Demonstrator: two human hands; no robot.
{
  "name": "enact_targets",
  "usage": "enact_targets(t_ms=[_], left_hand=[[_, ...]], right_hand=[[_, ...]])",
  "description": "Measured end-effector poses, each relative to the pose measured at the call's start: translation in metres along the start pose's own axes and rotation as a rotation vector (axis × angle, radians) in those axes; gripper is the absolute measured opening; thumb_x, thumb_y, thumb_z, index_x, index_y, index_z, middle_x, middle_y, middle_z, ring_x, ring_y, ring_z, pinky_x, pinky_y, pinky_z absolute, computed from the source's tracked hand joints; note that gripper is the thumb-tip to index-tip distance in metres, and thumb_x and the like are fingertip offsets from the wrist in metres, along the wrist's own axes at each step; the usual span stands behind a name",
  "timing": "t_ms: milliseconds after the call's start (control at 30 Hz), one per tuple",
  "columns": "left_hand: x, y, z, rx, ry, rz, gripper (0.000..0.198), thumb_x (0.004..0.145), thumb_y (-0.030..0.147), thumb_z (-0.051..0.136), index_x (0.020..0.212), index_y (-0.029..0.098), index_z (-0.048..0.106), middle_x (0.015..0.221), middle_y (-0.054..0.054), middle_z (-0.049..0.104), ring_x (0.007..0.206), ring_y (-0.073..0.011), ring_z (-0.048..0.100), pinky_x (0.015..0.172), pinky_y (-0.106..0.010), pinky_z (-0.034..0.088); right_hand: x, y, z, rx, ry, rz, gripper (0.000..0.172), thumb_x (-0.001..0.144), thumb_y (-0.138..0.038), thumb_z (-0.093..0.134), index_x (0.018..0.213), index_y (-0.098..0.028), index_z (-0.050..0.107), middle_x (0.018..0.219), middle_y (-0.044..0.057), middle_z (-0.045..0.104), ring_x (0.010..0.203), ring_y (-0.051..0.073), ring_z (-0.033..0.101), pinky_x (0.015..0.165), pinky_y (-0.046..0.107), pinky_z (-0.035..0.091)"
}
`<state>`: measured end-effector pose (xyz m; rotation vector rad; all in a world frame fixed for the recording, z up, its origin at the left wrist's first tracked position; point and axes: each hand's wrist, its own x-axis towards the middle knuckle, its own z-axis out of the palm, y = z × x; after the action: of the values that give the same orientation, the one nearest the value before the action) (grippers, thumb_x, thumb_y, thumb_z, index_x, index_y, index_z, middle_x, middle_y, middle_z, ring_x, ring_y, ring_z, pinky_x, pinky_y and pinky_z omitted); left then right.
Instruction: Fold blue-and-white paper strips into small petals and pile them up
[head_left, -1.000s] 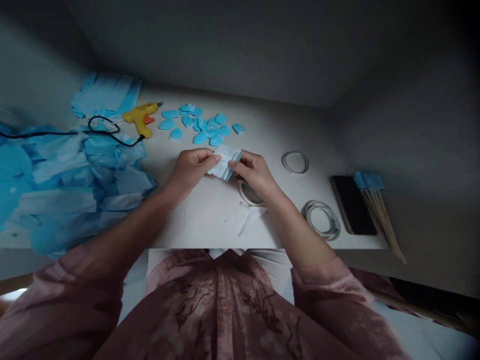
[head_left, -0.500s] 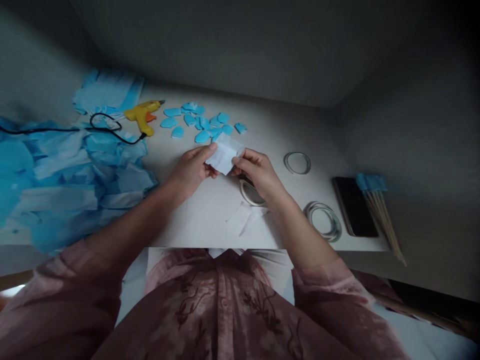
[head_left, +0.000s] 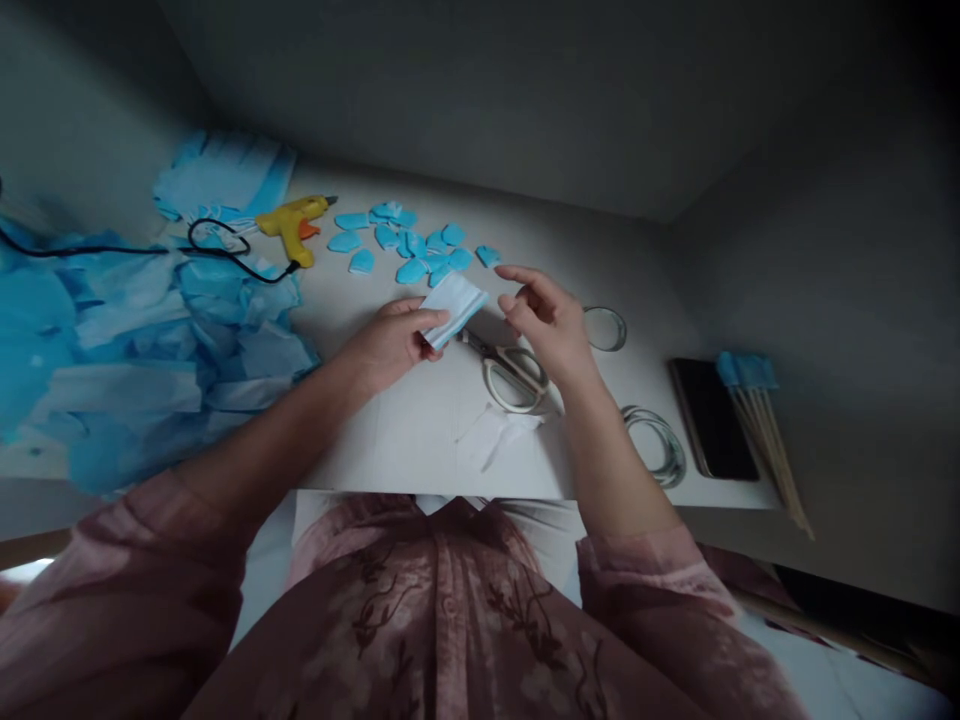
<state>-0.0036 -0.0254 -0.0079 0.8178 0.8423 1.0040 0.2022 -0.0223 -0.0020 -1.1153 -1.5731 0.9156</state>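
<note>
Left hand (head_left: 405,338) pinching a folded piece of mask fabric (head_left: 452,305) over the middle of the worktop (head_left: 397,455); right hand (head_left: 553,325) free.
The left thumb presses on the blue-and-white piece; the right hand, holding nothing, hangs with fingers parted just beside scissors (head_left: 492,352). Cut blue pieces (head_left: 410,271) lie scattered toward the back edge, a yellow glue gun (head_left: 294,224) toward the back left corner, and a heap of mask material (head_left: 127,385) along the left side. Near the front right corner lie a smartphone (head_left: 712,420) and blue-topped sticks (head_left: 776,455), whose ends overhang the front edge.
</note>
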Motion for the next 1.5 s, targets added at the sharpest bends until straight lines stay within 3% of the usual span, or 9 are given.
enact_targets(t_ms=[133, 267, 533, 767, 1067, 1267, 1400, 1500], left_hand=[[-0.0019, 0.0014, 0.0005, 0.041, -0.104, -0.044, 0.018, 0.065, 0.022, 0.077, 0.064, 0.014, 0.061, 0.055, -0.001, 0.053, 0.049, -0.0102, 0.048, 0.048, -0.026, 0.034], [-0.0024, 0.0025, -0.0001, 0.036, -0.124, -0.045, 0.018, 0.061, 0.024, 0.078, 0.063, 0.014, 0.063, 0.056, -0.001, 0.053, 0.050, -0.0106, 0.049, 0.048, -0.026, 0.034], [-0.0035, 0.0020, 0.0002, 0.050, -0.128, -0.053, 0.019, 0.061, 0.026, 0.079, 0.061, 0.016, 0.062, 0.054, 0.001, 0.049, 0.048, -0.0100, 0.046, 0.048, -0.026, 0.032], [-0.0023, -0.0008, -0.0006, 0.129, -0.059, 0.004, 0.018, 0.064, 0.025, 0.078, 0.065, 0.015, 0.063, 0.055, 0.000, 0.051, 0.049, -0.0101, 0.045, 0.048, -0.026, 0.030], [-0.0029, -0.0031, -0.0026, 0.137, -0.109, 0.040, 0.014, 0.076, 0.025, 0.071, 0.071, 0.013, 0.064, 0.059, -0.003, 0.058, 0.054, -0.0131, 0.054, 0.055, -0.027, 0.039], [-0.0037, -0.0008, -0.0015, 0.131, -0.149, 0.040, 0.032, 0.083, 0.044, 0.071, 0.082, 0.012, 0.066, 0.068, -0.006, 0.064, 0.059, -0.0149, 0.058, 0.056, -0.028, 0.043], [-0.0022, -0.0029, -0.0019, 0.176, -0.133, 0.048, 0.025, 0.072, 0.030, 0.079, 0.085, 0.014, 0.065, 0.069, -0.002, 0.064, 0.058, -0.0128, 0.058, 0.054, -0.026, 0.041], [-0.0004, -0.0047, -0.0018, 0.229, -0.056, 0.112, 0.015, 0.070, 0.018, 0.073, 0.080, 0.015, 0.062, 0.061, 0.001, 0.061, 0.054, -0.0109, 0.054, 0.054, -0.025, 0.040]], right_hand=[[-0.0023, -0.0029, -0.0056, -0.049, -0.138, -0.076, 0.047, 0.082, -0.046, 0.079, 0.125, -0.028, 0.071, 0.067, -0.005, 0.050, 0.063, 0.012, 0.046, 0.070, 0.030, 0.044], [-0.0055, -0.0040, -0.0024, -0.074, -0.234, -0.102, 0.032, 0.085, -0.039, 0.076, 0.113, -0.025, 0.073, 0.066, -0.006, 0.048, 0.063, 0.012, 0.046, 0.070, 0.029, 0.044], [-0.0051, -0.0028, -0.0028, -0.080, -0.221, -0.147, 0.015, 0.087, -0.037, 0.074, 0.092, -0.022, 0.073, 0.064, -0.005, 0.049, 0.062, 0.011, 0.045, 0.068, 0.027, 0.043], [-0.0057, -0.0061, -0.0030, -0.074, -0.238, -0.115, 0.023, 0.086, -0.045, 0.076, 0.087, -0.022, 0.074, 0.062, -0.005, 0.049, 0.062, 0.011, 0.045, 0.067, 0.028, 0.042], [-0.0044, -0.0054, -0.0026, -0.061, -0.199, -0.078, 0.033, 0.085, -0.054, 0.076, 0.080, -0.021, 0.072, 0.070, -0.002, 0.062, 0.064, 0.011, 0.050, 0.063, 0.026, 0.040], [-0.0047, -0.0049, -0.0013, -0.087, -0.181, -0.098, 0.030, 0.088, -0.049, 0.073, 0.079, -0.020, 0.071, 0.070, -0.001, 0.063, 0.066, 0.011, 0.051, 0.064, 0.026, 0.040], [-0.0041, -0.0019, 0.0011, -0.104, -0.159, -0.089, 0.030, 0.089, -0.047, 0.071, 0.079, -0.019, 0.070, 0.069, -0.001, 0.062, 0.066, 0.011, 0.051, 0.064, 0.026, 0.040], [-0.0025, 0.0011, 0.0018, -0.106, -0.142, -0.081, 0.030, 0.088, -0.048, 0.071, 0.080, -0.018, 0.070, 0.068, -0.002, 0.059, 0.064, 0.010, 0.049, 0.062, 0.026, 0.039]])
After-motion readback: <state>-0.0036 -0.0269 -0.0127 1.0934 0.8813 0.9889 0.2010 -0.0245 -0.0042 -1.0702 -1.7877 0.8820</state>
